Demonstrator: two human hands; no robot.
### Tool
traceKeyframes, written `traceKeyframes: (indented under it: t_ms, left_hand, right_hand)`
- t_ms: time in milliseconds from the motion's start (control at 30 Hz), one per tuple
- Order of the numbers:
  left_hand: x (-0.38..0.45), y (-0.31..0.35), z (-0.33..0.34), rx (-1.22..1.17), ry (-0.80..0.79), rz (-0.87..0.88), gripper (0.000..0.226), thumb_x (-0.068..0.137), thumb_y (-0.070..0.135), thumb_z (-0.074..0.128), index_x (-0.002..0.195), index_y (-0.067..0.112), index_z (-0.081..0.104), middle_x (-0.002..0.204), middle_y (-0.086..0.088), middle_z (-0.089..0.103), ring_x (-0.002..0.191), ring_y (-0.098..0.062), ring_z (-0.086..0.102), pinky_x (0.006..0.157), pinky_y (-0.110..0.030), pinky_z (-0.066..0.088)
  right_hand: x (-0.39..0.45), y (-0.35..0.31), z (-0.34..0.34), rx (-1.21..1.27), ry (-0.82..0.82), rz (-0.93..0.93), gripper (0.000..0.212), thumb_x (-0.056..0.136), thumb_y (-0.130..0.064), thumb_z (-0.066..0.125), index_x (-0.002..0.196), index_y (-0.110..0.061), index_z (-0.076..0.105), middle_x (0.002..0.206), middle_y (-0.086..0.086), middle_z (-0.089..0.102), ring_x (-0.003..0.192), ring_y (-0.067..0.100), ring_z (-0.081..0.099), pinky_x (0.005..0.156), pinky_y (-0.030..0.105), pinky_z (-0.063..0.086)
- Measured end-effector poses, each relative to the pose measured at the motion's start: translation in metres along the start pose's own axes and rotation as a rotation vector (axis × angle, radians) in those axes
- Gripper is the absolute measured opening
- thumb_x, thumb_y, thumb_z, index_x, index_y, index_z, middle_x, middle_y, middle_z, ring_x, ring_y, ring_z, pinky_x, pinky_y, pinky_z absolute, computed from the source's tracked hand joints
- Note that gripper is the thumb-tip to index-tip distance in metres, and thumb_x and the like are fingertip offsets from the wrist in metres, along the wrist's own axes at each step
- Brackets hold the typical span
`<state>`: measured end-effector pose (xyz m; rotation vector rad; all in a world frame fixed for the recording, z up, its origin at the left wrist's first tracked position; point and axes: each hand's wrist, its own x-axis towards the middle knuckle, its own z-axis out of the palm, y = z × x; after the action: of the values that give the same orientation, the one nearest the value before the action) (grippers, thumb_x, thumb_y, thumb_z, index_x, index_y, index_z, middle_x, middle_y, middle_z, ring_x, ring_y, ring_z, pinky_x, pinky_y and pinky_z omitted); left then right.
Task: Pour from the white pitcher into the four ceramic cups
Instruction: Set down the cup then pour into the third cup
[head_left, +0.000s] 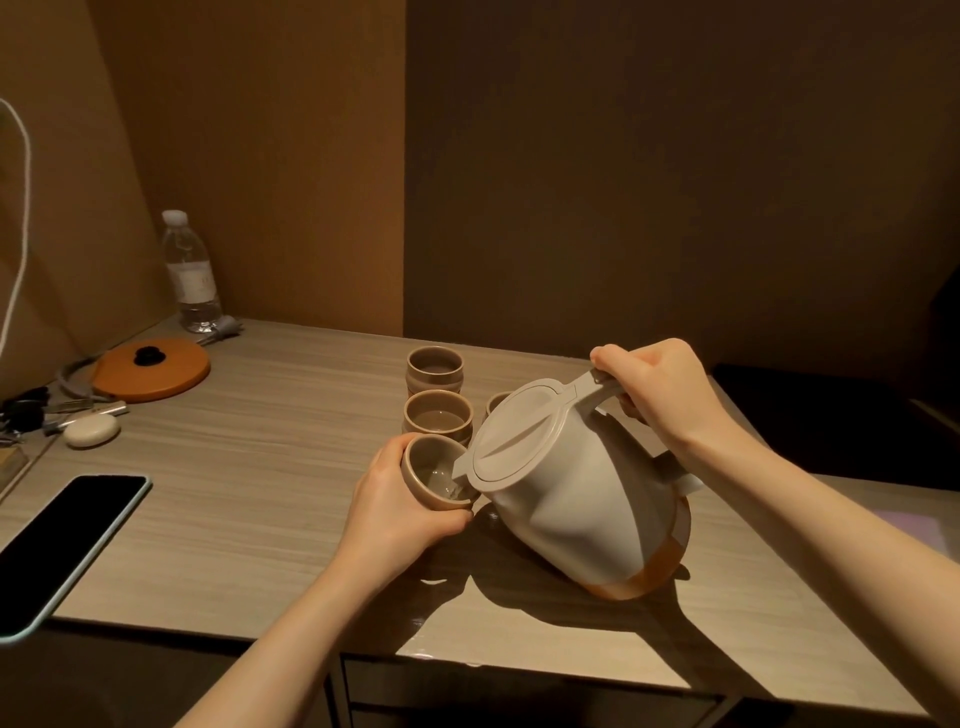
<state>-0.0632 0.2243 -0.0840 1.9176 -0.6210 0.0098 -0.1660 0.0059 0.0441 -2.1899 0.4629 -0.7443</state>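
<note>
My right hand (660, 395) grips the handle of the white pitcher (571, 493), which has an orange band at its base and is tilted to the left with its lid on. Its spout sits at the rim of a beige ceramic cup (434, 473), tilted toward it and held by my left hand (395, 512). Clear liquid shows inside that cup. Behind it stand a second cup (439, 418) holding liquid and a third cup (435, 369). A fourth cup (496, 401) peeks out behind the pitcher lid, mostly hidden.
A dark phone (62, 545) lies at the table's front left edge. Farther back on the left are an orange round lid (153, 369), a small white case (92, 430), cables and a clear water bottle (189, 273). Walls close the back and left.
</note>
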Motion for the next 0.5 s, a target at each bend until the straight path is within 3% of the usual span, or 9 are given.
traceKeyframes:
  t_ms: [500]
  left_hand:
    - [-0.0002,0.0003,0.0001,-0.002,-0.001,-0.007,0.083,0.045,0.032,0.091,0.119,0.033,0.052,0.113,0.012,0.06,0.103,-0.006,0.056,0.075,-0.016,0.042]
  right_hand:
    - [0.0019,0.0008,0.002,-0.034,0.01,0.005,0.064,0.069,-0.051,0.053,0.062,0.013,0.055,0.054,0.026,0.045,0.053,0.027,0.039,0.059,0.043,0.038]
